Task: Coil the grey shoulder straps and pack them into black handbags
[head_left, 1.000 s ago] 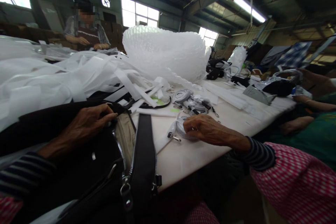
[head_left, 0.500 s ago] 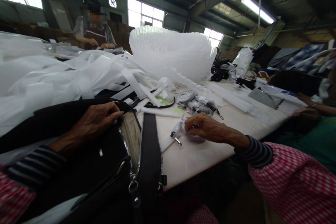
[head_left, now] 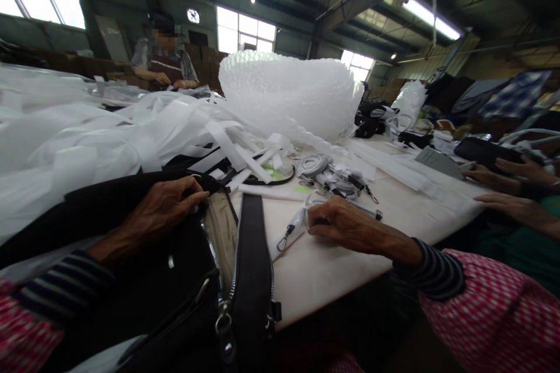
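A black bag (head_left: 144,268) lies in front of me on the left, its zipper undone and its beige lining (head_left: 223,215) showing. My left hand (head_left: 168,204) is closed on the bag's upper edge, thumb and fingers pinching the rim. Over the table, my right hand (head_left: 345,224) grips a coiled strap wrapped in clear plastic, with a metal snap hook (head_left: 284,238) sticking out to its left. Its fingertips are partly turned away from view. Just behind that hand lie several more coiled grey straps (head_left: 335,175) with hooks.
White foam strips (head_left: 131,134) heap up at the left. A large bubble wrap bundle (head_left: 289,93) stands at the back of the white table (head_left: 332,280). Another person's hands (head_left: 520,180) are at the right edge; a person (head_left: 166,64) works across the table.
The wrapped strap's hook has swung down and left by my right hand. At the right, the other person's hands have come further into view. My left hand keeps its hold.
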`<state>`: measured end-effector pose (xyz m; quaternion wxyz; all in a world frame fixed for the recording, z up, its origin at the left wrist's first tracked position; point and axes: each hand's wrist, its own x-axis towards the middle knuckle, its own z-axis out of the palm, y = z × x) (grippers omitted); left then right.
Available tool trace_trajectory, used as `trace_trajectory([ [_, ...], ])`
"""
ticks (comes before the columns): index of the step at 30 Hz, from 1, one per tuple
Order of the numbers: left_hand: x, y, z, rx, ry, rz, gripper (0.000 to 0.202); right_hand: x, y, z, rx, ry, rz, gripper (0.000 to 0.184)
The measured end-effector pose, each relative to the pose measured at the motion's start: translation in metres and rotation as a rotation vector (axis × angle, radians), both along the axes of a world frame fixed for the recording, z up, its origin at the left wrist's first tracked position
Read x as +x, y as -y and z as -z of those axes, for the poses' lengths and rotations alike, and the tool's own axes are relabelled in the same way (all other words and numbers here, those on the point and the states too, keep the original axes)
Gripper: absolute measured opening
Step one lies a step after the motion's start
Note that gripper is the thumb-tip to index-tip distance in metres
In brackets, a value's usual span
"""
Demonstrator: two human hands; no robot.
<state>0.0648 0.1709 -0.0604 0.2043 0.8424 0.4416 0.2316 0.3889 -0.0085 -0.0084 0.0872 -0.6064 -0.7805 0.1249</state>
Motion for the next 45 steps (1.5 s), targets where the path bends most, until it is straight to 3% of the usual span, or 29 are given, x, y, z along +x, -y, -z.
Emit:
trace_trajectory([
  [5,0.0,0.003,-0.002,-0.012,-0.008,-0.019,0.045,0.0,0.007,0.006,0.065,-0.022,0.124,0.022],
  [14,0.0,-0.002,0.001,-0.012,-0.003,0.004,0.042,-0.001,0.017,-0.002,0.024,-0.061,0.128,0.022],
  [22,0.002,0.01,-0.008,-0.035,-0.003,-0.016,0.036,-0.007,0.014,0.007,0.02,0.046,0.13,0.022],
  [32,-0.001,-0.004,0.002,0.009,0.004,-0.007,0.039,-0.007,0.015,0.01,0.03,0.037,0.164,0.024],
  [39,0.002,0.004,-0.002,-0.01,-0.011,-0.032,0.033,-0.013,0.009,0.013,0.049,0.04,0.158,0.025],
  [43,0.0,0.001,0.0,-0.021,-0.001,-0.01,0.037,-0.02,0.001,0.022,0.09,-0.01,0.105,0.009],
  [45,-0.003,-0.002,0.003,-0.017,0.01,0.017,0.041,-0.023,-0.006,0.026,0.125,-0.043,0.078,0.028],
])
